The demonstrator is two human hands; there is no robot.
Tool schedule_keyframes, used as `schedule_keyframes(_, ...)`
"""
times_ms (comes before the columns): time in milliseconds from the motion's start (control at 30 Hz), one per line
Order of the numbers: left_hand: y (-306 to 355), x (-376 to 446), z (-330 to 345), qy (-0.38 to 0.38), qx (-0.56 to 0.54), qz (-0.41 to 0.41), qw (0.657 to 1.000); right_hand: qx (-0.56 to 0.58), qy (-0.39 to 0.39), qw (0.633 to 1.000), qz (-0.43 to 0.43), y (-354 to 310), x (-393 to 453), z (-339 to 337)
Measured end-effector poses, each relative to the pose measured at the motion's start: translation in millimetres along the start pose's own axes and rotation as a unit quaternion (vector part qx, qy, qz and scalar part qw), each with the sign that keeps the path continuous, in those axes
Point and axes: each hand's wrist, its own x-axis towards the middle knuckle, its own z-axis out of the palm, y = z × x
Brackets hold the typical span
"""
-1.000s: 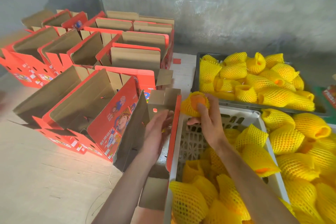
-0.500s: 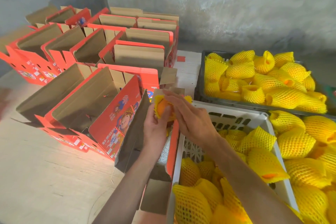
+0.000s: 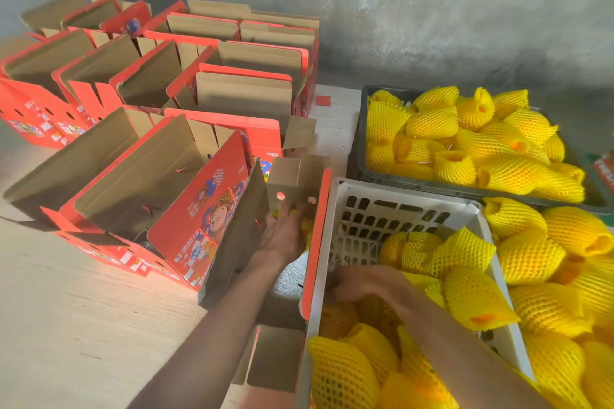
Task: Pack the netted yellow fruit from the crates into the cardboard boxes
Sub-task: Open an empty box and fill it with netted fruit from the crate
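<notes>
My left hand [image 3: 282, 237] is lowered inside the open red cardboard box [image 3: 315, 262] beside the white crate [image 3: 398, 190]. Its palm and fingers lie over a yellow netted fruit [image 3: 306, 230], mostly hidden by the hand. My right hand [image 3: 352, 282] is blurred. It reaches down among the netted fruit [image 3: 465, 256] in the white crate, with its fingers over shaded fruit [image 3: 368, 310]; its grip is unclear. A dark crate [image 3: 360, 143] behind holds more netted fruit [image 3: 432, 123].
Several open red boxes [image 3: 199, 219] stand in rows to the left, reaching back to the grey wall [image 3: 432, 10]. More netted fruit [image 3: 564, 259] is piled at the right edge. Pale floor [image 3: 66, 309] lies at the lower left.
The fruit passed from my right hand to my left above the box. My left hand then carried it down into the box. My right hand dropped back into the white crate.
</notes>
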Motion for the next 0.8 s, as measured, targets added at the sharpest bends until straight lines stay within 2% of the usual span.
schedule_keyframes(67, 5, 1, 0, -0.019, 0.004, -0.002, 1.000, -0.032, -0.023, 0.999, -0.012, -9, -1, 0)
schedule_keyframes(167, 15, -15, -1, -0.025, -0.033, -0.032, 0.999, 0.028, -0.083, 0.996, -0.011, -12, -8, -9)
schedule_keyframes(233, 22, -27, -8, -0.051, 0.045, -0.052, 0.996, 0.026, -0.103, 0.994, 0.004, -11, -10, -8)
schedule_keyframes(300, 11, -35, -7, -0.063, 0.005, -0.050, 0.997, -0.017, -0.073, 0.997, 0.028, -15, -12, -3)
schedule_keyframes(333, 8, -25, 5, -0.043, -0.025, -0.053, 0.997, -0.020, -0.052, 0.998, 0.037, -15, -12, 0)
schedule_keyframes(367, 12, -18, 5, -0.019, -0.100, -0.085, 0.991, -0.013, -0.038, 0.999, 0.037, -14, -11, 1)
schedule_keyframes(433, 19, -14, -1, -0.026, -0.177, -0.060, 0.982, 0.013, -0.014, 0.999, 0.028, -8, -10, 0)
schedule_keyframes(533, 19, -14, -5, 0.011, -0.300, -0.022, 0.953, 0.067, 0.099, 0.992, 0.037, 2, -10, -4)
schedule_keyframes(600, 19, -14, -8, 0.041, -0.380, -0.034, 0.924, 0.086, 0.235, 0.968, 0.030, 6, -11, -7)
schedule_keyframes(700, 23, -14, -20, 0.056, -0.500, -0.063, 0.862, 0.134, 0.447, 0.883, 0.041, 9, -19, -23)
schedule_keyframes(800, 31, -19, -30, 0.079, -0.559, -0.047, 0.824, 0.254, 0.602, 0.757, -0.002, 6, -38, -36)
